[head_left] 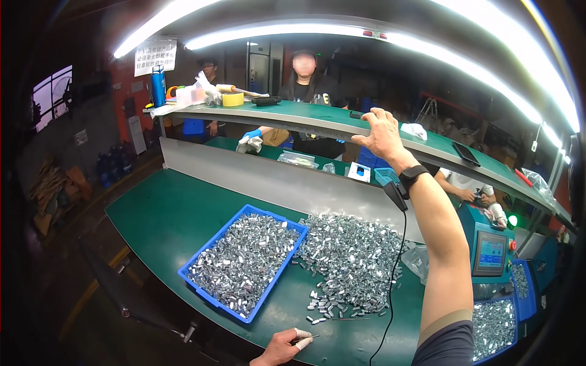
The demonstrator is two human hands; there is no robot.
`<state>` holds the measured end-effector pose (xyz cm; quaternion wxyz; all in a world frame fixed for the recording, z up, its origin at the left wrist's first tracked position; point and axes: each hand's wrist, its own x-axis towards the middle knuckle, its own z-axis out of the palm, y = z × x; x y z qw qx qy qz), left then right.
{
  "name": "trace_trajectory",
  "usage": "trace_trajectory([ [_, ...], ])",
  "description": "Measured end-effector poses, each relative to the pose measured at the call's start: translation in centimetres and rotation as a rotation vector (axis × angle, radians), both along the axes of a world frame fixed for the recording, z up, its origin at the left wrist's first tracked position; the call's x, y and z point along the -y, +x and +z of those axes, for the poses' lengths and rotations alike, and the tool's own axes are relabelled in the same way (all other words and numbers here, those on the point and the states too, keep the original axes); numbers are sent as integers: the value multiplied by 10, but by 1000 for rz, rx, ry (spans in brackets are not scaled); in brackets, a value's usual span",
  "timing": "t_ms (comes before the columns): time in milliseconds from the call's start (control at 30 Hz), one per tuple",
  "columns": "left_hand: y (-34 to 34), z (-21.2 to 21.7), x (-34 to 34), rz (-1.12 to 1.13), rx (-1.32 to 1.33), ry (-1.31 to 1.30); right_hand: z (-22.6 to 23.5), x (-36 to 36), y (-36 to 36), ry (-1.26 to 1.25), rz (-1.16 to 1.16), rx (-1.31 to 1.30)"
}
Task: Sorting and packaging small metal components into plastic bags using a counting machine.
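My left hand (pixel 282 348), with white covers on some fingers, is closed around a thin metal rod-like tool (pixel 314 336) at the lower edge, over the green table. My right hand (pixel 383 135) is raised to the green upper shelf (pixel 317 112); its fingers are curved and apart, close to a small dark flat object (pixel 356 114). I cannot tell whether they touch it. Small shiny metal parts (pixel 354 256) lie in a loose heap on the table. Left of the heap, a blue tray (pixel 183 272) is filled with similar parts. Another thin rod (pixel 351 319) lies below the heap.
A black cable (pixel 390 293) hangs across the table. At the right stand a machine with a screen (pixel 490 253) and more blue bins (pixel 516 329). Yellow tape (pixel 232 99), a blue bottle (pixel 159 88) and a phone (pixel 466 153) rest on the shelf. Other people are beyond it.
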<state>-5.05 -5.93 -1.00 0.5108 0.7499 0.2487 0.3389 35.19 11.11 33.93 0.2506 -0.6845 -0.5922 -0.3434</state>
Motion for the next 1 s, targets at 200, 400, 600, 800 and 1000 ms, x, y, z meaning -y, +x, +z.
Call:
trace_trajectory([
  [200,-1,3,-1,-12,39,-11,-6,15,5,-4,-10,32],
  [400,0,0,-1,-18,29,-8,-11,11,4,-9,-43,35],
  [600,4,-1,0,6,39,36,-17,26,-1,218,84,89],
  [800,0,-6,1,17,22,55,-107,85,-70,142,580,-115],
  [1000,0,-9,-1,-29,11,27,-229,188,-137,-254,712,-503],
])
